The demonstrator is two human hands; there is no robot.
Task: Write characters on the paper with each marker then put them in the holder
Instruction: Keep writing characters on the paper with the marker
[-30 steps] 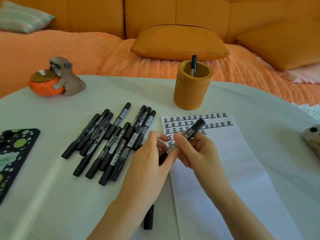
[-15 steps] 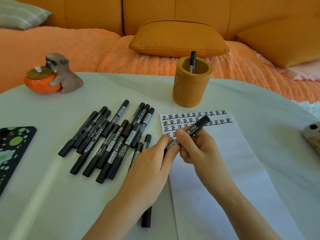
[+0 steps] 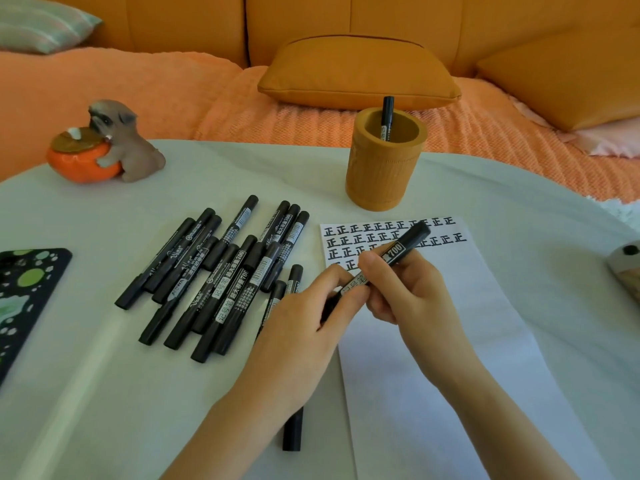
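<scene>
We count one left hand and one right hand, both on one held marker. One standing marker sits in the single holder. At least twelve loose markers overlap on the tabletop; we cannot fix the exact number. One paper sheet, one dog figurine.

I sit at a white table with a curved far edge. Beyond it, from 10 to 2 o'clock, runs a mustard-orange sofa, its seat covered by a textured orange throw. A mustard cushion lies flat on the throw at 12 o'clock. A second mustard cushion leans at 2 o'clock above a pale pink cloth. A striped grey-green pillow sits at 10 o'clock. The light is soft and even.
</scene>
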